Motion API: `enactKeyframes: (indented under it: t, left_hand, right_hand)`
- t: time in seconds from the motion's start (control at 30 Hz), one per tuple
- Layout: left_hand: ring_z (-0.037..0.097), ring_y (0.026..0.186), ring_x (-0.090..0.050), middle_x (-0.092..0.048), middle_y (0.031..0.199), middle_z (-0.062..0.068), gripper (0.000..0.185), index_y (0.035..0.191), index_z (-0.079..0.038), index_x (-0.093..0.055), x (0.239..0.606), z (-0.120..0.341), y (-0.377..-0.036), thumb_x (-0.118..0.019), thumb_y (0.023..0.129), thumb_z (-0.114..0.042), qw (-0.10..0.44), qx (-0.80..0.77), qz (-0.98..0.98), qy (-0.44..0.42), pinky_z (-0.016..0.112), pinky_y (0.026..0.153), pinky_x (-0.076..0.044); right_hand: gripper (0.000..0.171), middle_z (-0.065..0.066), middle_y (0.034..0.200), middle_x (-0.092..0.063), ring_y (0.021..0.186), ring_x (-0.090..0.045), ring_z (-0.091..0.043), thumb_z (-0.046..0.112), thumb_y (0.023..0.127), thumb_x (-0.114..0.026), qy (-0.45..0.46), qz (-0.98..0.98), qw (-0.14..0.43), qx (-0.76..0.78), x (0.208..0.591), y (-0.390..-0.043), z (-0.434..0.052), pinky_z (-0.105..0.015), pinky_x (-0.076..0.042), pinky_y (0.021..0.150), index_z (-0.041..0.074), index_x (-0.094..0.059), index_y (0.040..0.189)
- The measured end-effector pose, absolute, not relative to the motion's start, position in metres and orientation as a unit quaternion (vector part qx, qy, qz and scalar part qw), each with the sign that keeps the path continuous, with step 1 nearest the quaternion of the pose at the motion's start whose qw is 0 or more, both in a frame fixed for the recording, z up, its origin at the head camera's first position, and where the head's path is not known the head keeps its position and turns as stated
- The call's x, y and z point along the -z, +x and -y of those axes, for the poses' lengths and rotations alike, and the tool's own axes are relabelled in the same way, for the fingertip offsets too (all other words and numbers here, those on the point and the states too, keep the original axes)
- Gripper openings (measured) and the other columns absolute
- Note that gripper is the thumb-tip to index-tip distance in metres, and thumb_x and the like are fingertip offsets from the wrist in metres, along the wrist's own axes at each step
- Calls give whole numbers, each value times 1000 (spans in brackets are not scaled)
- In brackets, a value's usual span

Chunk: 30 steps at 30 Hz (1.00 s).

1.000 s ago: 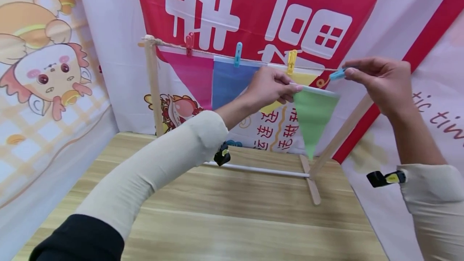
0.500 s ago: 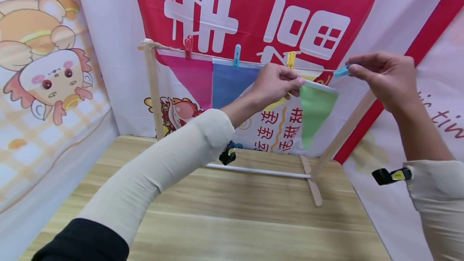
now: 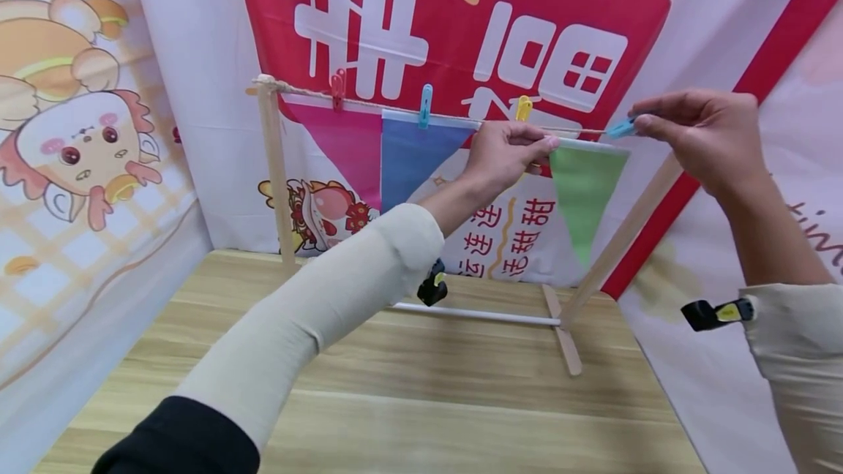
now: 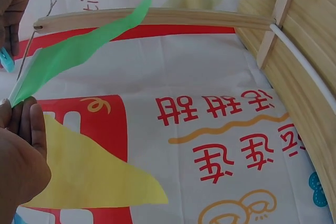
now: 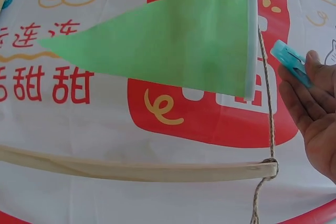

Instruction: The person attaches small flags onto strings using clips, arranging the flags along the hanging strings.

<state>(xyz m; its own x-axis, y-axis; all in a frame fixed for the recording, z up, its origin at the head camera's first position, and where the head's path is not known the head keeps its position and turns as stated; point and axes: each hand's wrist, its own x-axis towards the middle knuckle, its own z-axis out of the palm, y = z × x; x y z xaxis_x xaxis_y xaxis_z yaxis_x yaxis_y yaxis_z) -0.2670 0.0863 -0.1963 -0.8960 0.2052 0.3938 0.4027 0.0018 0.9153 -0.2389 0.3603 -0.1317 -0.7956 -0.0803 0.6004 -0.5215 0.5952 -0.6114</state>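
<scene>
My left hand [image 3: 503, 156] pinches the upper left corner of a green triangular pennant [image 3: 588, 185], whose white top edge lies close to the string [image 5: 268, 87]. In the right wrist view the pennant's edge runs alongside the string. My right hand [image 3: 707, 134] pinches a light blue clothespin [image 5: 291, 62] between thumb and fingers, just right of the pennant's free corner. Pink [image 3: 342, 145], blue [image 3: 418, 156] and yellow [image 4: 100, 174] pennants hang along the string. A red clothespin [image 3: 338, 90], a blue one [image 3: 425, 106] and a yellow one [image 3: 523, 108] clip them.
The string spans a wooden frame, with a left post [image 3: 273, 174] and a right post [image 3: 622, 240]. A white rod [image 3: 487, 314] joins the posts low down, above the wooden tabletop [image 3: 421, 401]. Printed cloth [image 3: 178, 35] hangs behind and at the left.
My left hand has raised the green pennant and shifted it slightly right, bringing its top edge nearer the string. The right hand, with the clothespin, has moved slightly right.
</scene>
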Motion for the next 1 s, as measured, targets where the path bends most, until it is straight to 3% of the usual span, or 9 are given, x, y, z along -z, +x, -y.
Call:
enactKeyframes:
  t: [0.33,0.7,1.0]
  left_hand:
    - [12,92,-85,-88,113,2,29,130,-14,-86,196,-106,-263,-85,103,-24,81,693,697,-166,21,82,-68]
    - [8,87,-84,-89,114,0,27,127,-15,-87,196,-131,-254,-86,101,-23,94,702,689,-157,17,79,-67]
    - [7,90,-84,-88,115,-5,28,127,-18,-88,193,-137,-253,-88,100,-25,95,704,689,-143,17,79,-67]
  right_hand:
    - [35,30,104,-80,96,-76,2,21,110,-75,158,877,236,-388,118,-239,-365,-4,-57,78,6,-78,141]
    - [34,37,96,-75,95,-73,8,25,106,-81,149,890,244,-356,109,-248,-367,-3,-55,84,9,-82,136]
    - [32,30,98,-81,102,-74,3,25,106,-81,144,881,229,-389,104,-251,-378,-4,-57,84,9,-83,134]
